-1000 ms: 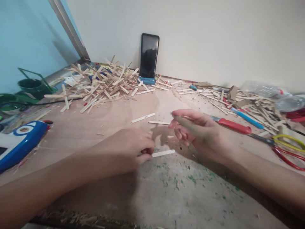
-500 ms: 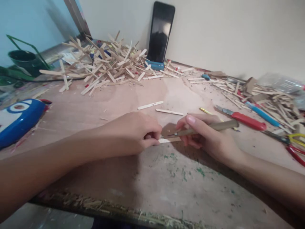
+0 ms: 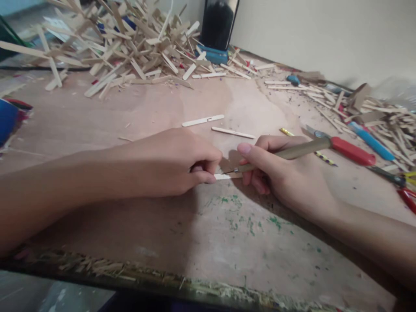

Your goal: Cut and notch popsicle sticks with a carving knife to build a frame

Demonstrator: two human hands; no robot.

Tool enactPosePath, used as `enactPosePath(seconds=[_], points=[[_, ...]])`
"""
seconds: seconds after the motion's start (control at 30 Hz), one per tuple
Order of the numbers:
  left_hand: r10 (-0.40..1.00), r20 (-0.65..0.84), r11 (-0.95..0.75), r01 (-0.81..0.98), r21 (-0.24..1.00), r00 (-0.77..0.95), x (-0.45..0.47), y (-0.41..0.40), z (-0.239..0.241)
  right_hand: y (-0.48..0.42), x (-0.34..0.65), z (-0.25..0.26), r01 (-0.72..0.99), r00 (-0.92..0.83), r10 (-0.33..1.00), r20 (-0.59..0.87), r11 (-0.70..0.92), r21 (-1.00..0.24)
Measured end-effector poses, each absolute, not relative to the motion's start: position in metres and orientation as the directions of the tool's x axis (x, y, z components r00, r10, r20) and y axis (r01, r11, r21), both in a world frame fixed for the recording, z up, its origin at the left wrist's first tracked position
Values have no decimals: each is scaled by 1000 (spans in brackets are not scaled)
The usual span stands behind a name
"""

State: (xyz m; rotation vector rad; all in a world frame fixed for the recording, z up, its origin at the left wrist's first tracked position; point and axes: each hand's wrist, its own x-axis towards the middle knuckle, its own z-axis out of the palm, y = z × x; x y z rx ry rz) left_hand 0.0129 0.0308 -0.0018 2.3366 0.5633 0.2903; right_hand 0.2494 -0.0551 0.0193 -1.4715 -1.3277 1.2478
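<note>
My left hand rests on the wooden board, thumb and fingers pinched on the left end of a flat wooden craft stick that lies on the board. My right hand grips a slim craft knife with a tan handle like a pen. The knife's tip touches the stick just right of my left fingertips. Most of the stick is hidden under the two hands.
Two loose sticks lie just beyond my hands. A big heap of sticks fills the far left, a phone leans on the wall, and a red-handled tool, a blue pen and more sticks lie right.
My right hand has come down and left with the knife until its tip meets the stick held by my left hand. The view has tilted down and closer.
</note>
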Motion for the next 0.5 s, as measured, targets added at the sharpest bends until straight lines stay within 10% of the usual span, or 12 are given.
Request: enactPosePath(seconds=[0.5], points=[[431, 108, -722, 271, 637, 896, 8, 28, 1, -50, 249, 17, 121, -46, 978, -204, -197, -973]])
